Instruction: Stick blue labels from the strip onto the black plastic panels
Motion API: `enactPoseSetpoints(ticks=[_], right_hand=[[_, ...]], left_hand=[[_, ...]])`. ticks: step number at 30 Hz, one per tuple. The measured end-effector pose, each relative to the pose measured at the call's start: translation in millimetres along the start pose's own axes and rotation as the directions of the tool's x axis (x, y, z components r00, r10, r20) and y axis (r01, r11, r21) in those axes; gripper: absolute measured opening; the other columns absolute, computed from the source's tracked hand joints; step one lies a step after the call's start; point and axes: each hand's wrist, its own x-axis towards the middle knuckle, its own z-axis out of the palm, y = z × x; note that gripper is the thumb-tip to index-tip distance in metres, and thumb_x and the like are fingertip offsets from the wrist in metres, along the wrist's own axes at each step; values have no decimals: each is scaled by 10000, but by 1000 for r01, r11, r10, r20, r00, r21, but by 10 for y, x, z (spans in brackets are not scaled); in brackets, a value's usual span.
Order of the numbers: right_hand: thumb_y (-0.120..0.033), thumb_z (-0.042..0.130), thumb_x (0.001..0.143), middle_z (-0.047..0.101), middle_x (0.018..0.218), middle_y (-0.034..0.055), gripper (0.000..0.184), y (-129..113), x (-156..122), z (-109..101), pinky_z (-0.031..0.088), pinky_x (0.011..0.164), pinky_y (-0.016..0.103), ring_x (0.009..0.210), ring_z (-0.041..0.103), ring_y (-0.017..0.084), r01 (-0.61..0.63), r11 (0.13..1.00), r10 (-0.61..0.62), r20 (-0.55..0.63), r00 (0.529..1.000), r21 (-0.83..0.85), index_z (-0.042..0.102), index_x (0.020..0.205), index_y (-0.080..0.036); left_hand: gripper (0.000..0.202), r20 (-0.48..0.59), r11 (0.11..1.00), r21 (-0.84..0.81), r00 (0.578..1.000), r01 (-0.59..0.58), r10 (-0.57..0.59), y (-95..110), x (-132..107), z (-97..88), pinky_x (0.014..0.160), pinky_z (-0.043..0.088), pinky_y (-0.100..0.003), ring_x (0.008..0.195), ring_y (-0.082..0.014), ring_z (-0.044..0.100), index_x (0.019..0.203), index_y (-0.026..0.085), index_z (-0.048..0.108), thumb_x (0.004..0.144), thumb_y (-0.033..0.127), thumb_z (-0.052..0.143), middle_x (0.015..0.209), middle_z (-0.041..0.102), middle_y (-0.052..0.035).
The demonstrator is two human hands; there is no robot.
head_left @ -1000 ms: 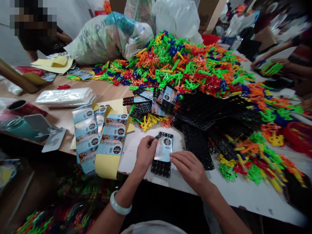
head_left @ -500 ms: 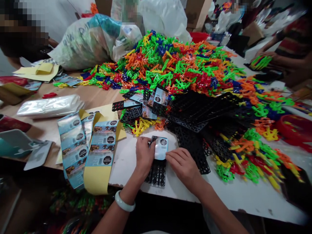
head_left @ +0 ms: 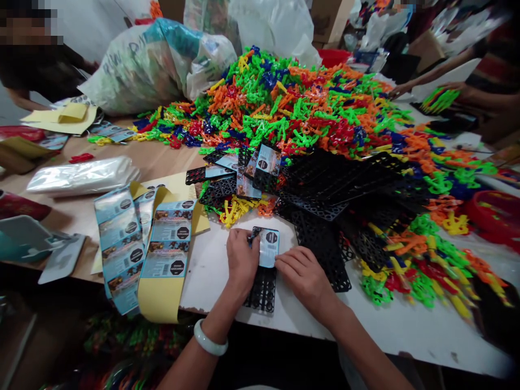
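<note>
A black perforated plastic tray (head_left: 261, 295) lies on the white board in front of me, and a pale blue label (head_left: 268, 248) with a black octagon covers its upper part. My left hand (head_left: 242, 262) grips the left edge of this tray, thumb by the label's upper left corner. My right hand (head_left: 303, 276) is closed, its fingertips pinched together at the label's lower right edge. To the left, strips of printed labels (head_left: 166, 246) on yellow backing hang over the table edge. Beyond my hands is a small heap of labelled black trays (head_left: 247, 184).
A large pile of bright plastic figures (head_left: 276, 108) fills the back. More black trays (head_left: 325, 184) lean to the right, near a red ring-shaped item (head_left: 493, 216). Clear plastic bags (head_left: 81, 176) and a phone stand (head_left: 60, 257) are at left. Two people work across the table.
My hands and the labelled tray stay almost in place, with only a slight shift of view. At far right, a co-worker's arm has reached out toward the pile.
</note>
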Motion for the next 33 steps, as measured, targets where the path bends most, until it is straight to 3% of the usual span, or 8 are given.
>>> enactPoseSetpoints(ticks=[8,12,15,18,22,27,30,33], right_hand=[[-131,479,955,689,1066,85,181,-11,-22,15,402,964,435,973,569,195,14,1000,-15,75,997,6,617,1072,-134],[-94,520,904,689,996,58,139,-74,63,-53,393,981,417,943,572,190,-64,998,64,135,989,-2,623,961,-166],[-75,530,865,680,922,53,142,-123,154,-79,396,990,421,916,571,198,-100,994,106,191,976,-40,620,894,-179],[-45,529,831,665,865,49,161,-154,200,-50,405,1007,422,883,581,197,-95,992,110,217,970,-80,622,860,-173],[-24,484,839,664,855,67,200,-191,157,35,383,1080,419,879,609,195,-86,990,104,178,979,-110,640,858,-148],[-32,399,881,686,1000,128,285,-241,40,127,437,1056,446,998,620,237,-38,980,51,62,997,-193,661,974,-96],[-38,386,892,687,1062,138,315,-253,4,148,476,1024,450,1059,609,247,-21,978,30,40,999,-209,662,1037,-86],[-50,394,894,685,1090,147,318,-258,4,142,481,1023,465,1078,605,254,-22,978,35,59,998,-205,665,1058,-81]], left_hand=[[264,-33,1000,2,999,7,-7,-44,12,28,851,504,-394,953,-217,559,1028,136,526,811,206,659,1028,526,-85],[349,-52,1000,8,998,-28,28,-22,-19,34,879,493,-404,975,-215,544,1135,155,493,818,172,640,1070,495,-86],[312,-75,989,93,990,-113,121,15,-48,18,922,464,-420,1045,-239,518,1135,190,540,834,138,601,1130,462,-104],[233,19,926,265,961,-270,275,5,-59,-4,953,433,-436,1099,-266,507,1096,210,605,886,148,526,1165,524,-109],[342,155,844,357,916,-401,370,-98,-57,-10,967,432,-393,1103,-239,539,1253,191,559,921,164,479,1165,623,-93],[445,84,843,470,964,-261,251,-189,-63,-39,983,411,-527,1238,-355,483,1293,97,543,930,349,492,1340,535,-221],[452,45,825,523,973,-215,225,-183,-99,-100,1019,405,-504,1292,-340,458,1338,85,507,961,318,418,1405,493,-214],[471,161,784,467,911,-410,380,-189,-154,-149,1116,337,-430,1393,-261,359,1411,71,413,985,255,330,1498,398,-172]])
